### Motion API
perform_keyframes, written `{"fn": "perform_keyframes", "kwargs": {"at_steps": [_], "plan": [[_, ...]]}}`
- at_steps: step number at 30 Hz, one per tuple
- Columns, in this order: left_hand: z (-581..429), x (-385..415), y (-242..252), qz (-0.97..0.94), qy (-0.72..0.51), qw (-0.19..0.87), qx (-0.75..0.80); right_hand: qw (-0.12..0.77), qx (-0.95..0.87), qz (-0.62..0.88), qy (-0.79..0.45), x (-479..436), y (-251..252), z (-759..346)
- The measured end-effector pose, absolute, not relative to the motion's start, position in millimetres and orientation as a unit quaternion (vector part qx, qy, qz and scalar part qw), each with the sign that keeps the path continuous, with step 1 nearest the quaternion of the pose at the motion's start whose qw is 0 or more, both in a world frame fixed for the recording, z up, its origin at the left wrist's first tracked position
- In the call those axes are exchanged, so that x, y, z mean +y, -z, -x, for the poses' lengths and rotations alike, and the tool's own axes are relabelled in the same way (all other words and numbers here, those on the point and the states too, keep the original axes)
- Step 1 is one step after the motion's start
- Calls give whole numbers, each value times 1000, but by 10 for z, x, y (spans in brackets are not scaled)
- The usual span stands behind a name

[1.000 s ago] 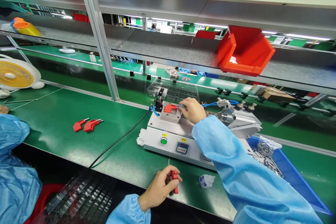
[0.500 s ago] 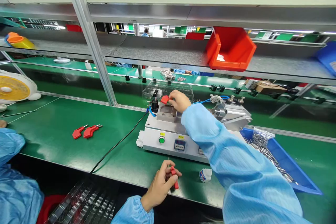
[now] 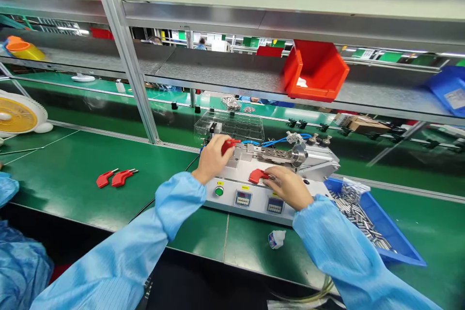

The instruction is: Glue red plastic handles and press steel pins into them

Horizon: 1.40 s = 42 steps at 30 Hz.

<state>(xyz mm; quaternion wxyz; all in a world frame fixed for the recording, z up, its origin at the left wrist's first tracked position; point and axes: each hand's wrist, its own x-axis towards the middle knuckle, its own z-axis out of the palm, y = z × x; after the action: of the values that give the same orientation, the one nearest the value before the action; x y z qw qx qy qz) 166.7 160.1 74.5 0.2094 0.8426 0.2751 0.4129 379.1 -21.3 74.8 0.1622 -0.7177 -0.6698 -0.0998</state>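
My left hand (image 3: pixel 213 159) has its fingers closed on a red plastic handle (image 3: pixel 229 144) at the left fixture of a white bench machine (image 3: pixel 227 197). The fingers cover part of that handle, so I cannot tell whether it is seated in the fixture. Lower and to the right, my right hand (image 3: pixel 288 186) grips a second red handle (image 3: pixel 256 176) by its metal-pin end, just above the machine's front. Two more red handles (image 3: pixel 124 178) with metal pins lie side by side on the green bench at left. A small white bottle (image 3: pixel 276 239) lies in front of the machine.
A blue tray (image 3: pixel 394 232) of metal pins stands right of the machine. A shelf (image 3: pixel 218 65) crosses above with a red bin (image 3: pixel 315 70). An upright metal post (image 3: pixel 127 53) and a fan (image 3: pixel 18 114) stand to the left. A co-worker's blue sleeve (image 3: pixel 22 261) shows at lower left.
My left hand has risen from the bench front to the fixture with a red handle. The right hand has come away from the fixture, down and right, with another red handle.
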Motion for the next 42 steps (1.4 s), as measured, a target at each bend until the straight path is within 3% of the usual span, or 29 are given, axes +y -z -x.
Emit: {"fn": "perform_keyframes", "kwargs": {"at_steps": [2, 4, 15, 20, 25, 29, 36, 42], "plan": [[-1861, 1794, -940, -889, -301, 95, 332, 219, -667, 700, 131, -432, -706, -3764], [-1984, 1869, -1010, -907, -230, 45, 348, 269, -655, 691, 147, -701, -688, -3742], [-1902, 1789, -826, -932, -211, -24, 294, 337, -596, 721, 106, -1687, -415, -3876], [-1626, 1741, -675, -929, -278, 6, 246, 356, -551, 747, 110, -1653, -245, -3974], [-1230, 1344, -97, -926, -352, 0, 135, 368, -529, 760, 89, -1465, -78, -3947], [-1016, 1195, 155, -952, -285, -10, 111, 367, -516, 770, 73, -1395, -80, -3950], [-1035, 1243, -172, -980, -125, 43, 150, 374, -502, 778, 48, -1383, -126, -4001], [-1111, 1226, -179, -974, -102, 65, 189, 423, -471, 773, 43, -1312, 79, -4053]]}}
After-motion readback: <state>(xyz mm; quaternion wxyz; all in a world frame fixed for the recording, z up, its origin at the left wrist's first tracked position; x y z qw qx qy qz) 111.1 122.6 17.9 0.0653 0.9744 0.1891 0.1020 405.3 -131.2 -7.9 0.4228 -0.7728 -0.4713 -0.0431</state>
